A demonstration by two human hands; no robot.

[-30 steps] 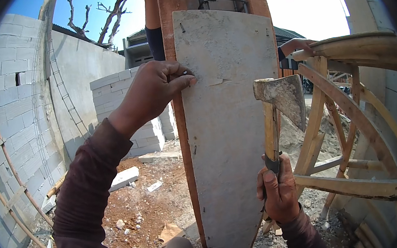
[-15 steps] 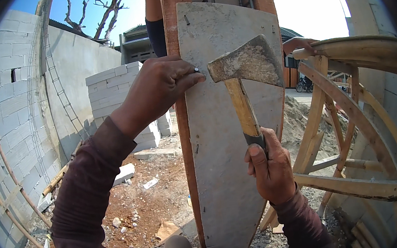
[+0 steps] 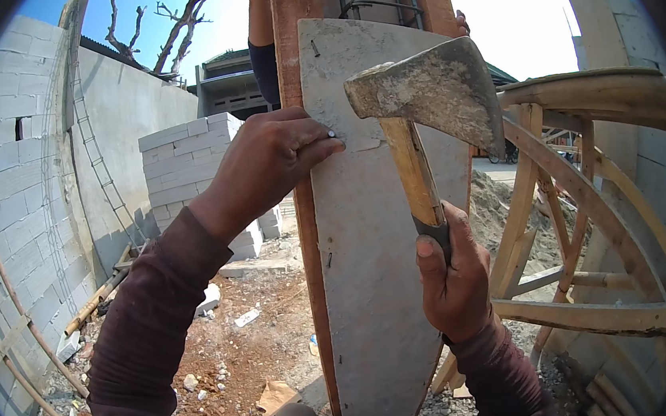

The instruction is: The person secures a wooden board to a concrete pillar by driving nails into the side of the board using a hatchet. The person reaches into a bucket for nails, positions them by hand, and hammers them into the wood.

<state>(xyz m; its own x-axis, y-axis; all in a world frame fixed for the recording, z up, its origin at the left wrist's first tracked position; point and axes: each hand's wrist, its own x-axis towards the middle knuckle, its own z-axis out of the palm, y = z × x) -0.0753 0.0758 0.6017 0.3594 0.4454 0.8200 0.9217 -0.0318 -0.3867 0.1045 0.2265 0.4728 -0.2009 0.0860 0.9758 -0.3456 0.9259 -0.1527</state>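
At the left edge of an upright grey board (image 3: pixel 392 282), my left hand (image 3: pixel 264 154) pinches a nail (image 3: pixel 331 134), its head showing between thumb and forefinger. My right hand (image 3: pixel 457 284) is closed round the black lower grip of a hatchet (image 3: pixel 414 172) with a wooden handle. The hatchet's worn steel head (image 3: pixel 426 91) is up in front of the board, its blunt end toward the nail and its blade to the right. Several other nails stick out of the board, such as a bent nail (image 3: pixel 315 48) near the top left corner.
Reddish planks (image 3: pixel 296 3) flank steel bars (image 3: pixel 373 2) behind the board. Another person's arm (image 3: pixel 262 42) and fingers (image 3: pixel 462 23) show there. Curved timber framing (image 3: pixel 578 176) stands close at right. Stacked pale blocks (image 3: pixel 188 162), a ladder (image 3: pixel 95 151) and rubble-strewn ground (image 3: pixel 234 346) lie left.
The hatchet head has swung, its blade reaching further right and lower. My left hand keeps its pinch on the nail. The other person's hand has left the timber framing for the plank's edge.
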